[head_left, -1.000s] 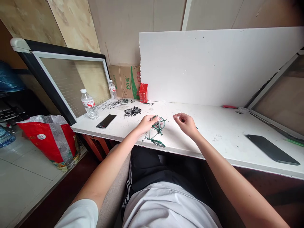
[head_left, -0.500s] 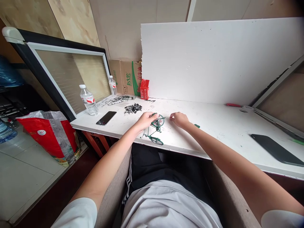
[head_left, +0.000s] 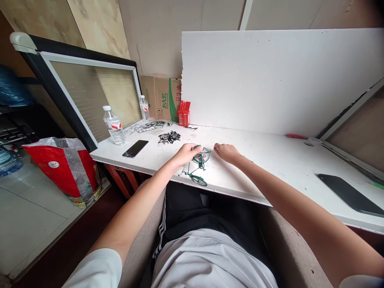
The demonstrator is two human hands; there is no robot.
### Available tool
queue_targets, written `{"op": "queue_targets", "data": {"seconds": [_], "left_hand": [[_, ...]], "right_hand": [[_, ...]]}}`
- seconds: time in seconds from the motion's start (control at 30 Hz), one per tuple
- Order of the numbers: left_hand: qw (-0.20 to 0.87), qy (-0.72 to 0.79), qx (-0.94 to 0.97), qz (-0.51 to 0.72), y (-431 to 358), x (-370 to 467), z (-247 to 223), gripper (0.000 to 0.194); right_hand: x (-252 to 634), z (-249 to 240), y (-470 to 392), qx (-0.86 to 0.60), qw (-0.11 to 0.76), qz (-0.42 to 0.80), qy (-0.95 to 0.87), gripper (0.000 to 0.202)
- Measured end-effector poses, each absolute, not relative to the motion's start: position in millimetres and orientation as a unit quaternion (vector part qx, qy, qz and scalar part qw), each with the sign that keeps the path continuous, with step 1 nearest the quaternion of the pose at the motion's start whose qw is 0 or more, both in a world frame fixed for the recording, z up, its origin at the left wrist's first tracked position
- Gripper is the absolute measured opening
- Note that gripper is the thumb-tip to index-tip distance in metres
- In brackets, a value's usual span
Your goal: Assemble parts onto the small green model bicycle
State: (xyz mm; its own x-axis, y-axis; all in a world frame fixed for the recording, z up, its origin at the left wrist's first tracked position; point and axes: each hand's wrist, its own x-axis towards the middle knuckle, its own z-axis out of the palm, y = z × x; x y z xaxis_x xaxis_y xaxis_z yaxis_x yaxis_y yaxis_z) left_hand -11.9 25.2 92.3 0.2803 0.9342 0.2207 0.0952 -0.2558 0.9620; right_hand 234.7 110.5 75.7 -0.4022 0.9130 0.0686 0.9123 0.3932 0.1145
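Observation:
A small green model bicycle (head_left: 198,180) lies on the white table, one wheel toward the table's front edge and the other farther back. My left hand (head_left: 187,154) grips the bicycle at its far wheel, thumb and fingers pressed together there. Just right of that wheel, my right hand (head_left: 225,152) is closed, its fingertips pinched together a short gap away from the bicycle. Whatever those fingertips hold, if anything, is too small to make out. Behind my left hand sits a cluster of black model parts (head_left: 169,137).
A phone (head_left: 135,148) and a water bottle (head_left: 114,126) stand or lie at the left, with a second bottle (head_left: 144,107) behind. Farther back are black part frames (head_left: 147,127) and a red box (head_left: 184,113). At right lie a dark flat object (head_left: 349,193) and a red-handled item (head_left: 296,136).
The view has shifted slightly. My right hand remains close to the wheel, and its forearm now covers most of the small green piece beside it. My left hand keeps its grip.

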Motion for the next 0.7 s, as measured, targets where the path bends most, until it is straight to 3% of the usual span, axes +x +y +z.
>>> {"op": "queue_targets", "data": {"seconds": [0.17, 0.27, 0.7], "left_hand": [[0.477, 0.385, 0.647, 0.453, 28, -11, 88, 0.049], [0.492, 0.384, 0.64, 0.448, 29, -10, 84, 0.05], [0.446, 0.403, 0.67, 0.436, 25, 0, 80, 0.044]], "right_hand": [[230, 91, 82, 0.461, -0.291, -0.082, 0.834, 0.026], [221, 101, 52, 0.392, -0.379, -0.139, 0.827, 0.032], [209, 66, 10, 0.395, -0.395, -0.125, 0.82, 0.033]]}}
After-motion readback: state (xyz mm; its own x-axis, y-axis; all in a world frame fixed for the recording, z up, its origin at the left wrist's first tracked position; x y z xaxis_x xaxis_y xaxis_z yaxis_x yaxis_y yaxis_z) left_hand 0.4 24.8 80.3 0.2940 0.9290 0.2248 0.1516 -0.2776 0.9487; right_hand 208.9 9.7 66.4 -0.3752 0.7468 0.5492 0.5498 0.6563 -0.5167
